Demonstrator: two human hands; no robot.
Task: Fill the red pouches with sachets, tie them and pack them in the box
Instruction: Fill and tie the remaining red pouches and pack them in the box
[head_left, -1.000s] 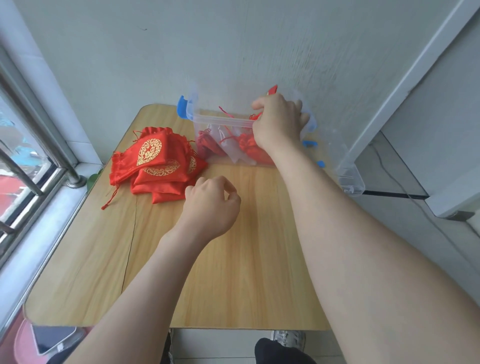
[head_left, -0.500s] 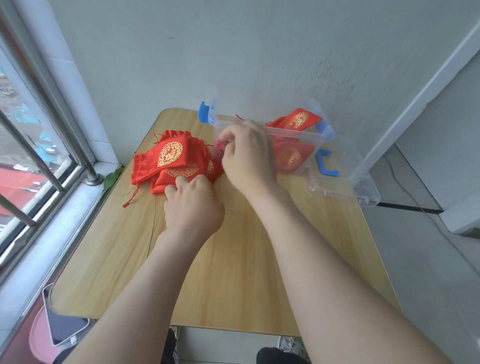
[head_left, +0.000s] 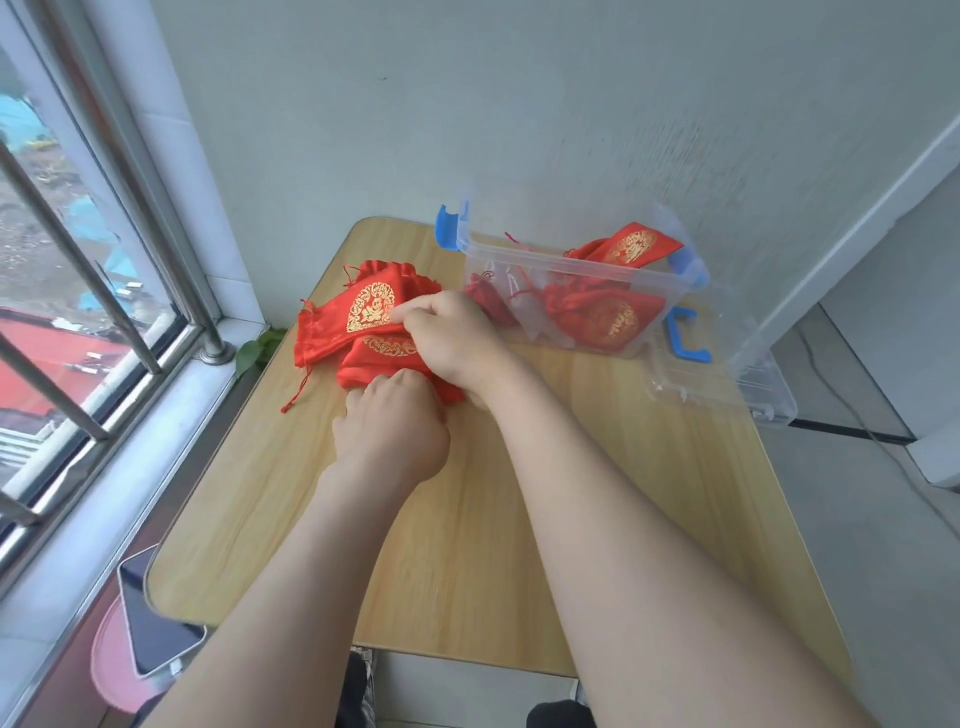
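Pouches (head_left: 358, 332) of red cloth with gold print lie in a loose heap at the far left of the table (head_left: 467, 545), close to the window (head_left: 78, 312). The right hand (head_left: 452, 335) reaches across from the right and pinches the edge of the top pouch (head_left: 370, 312) between thumb and fingertips, lifting that edge slightly. The left hand (head_left: 392, 423) rests knuckles-up on the near side of the heap with its fingers curled under; whether it grips any cloth I cannot tell. Just right of the heap stands a clear plastic box (head_left: 519, 262) with blue clips, open, holding several tied pouches (head_left: 605, 319); one more pouch (head_left: 636, 247) leans on its far rim. The clear lid (head_left: 743, 387) lies beside the box at the table's right edge. A phone (head_left: 148, 618) sits on a pink stool (head_left: 111, 670) below the table's near left corner.
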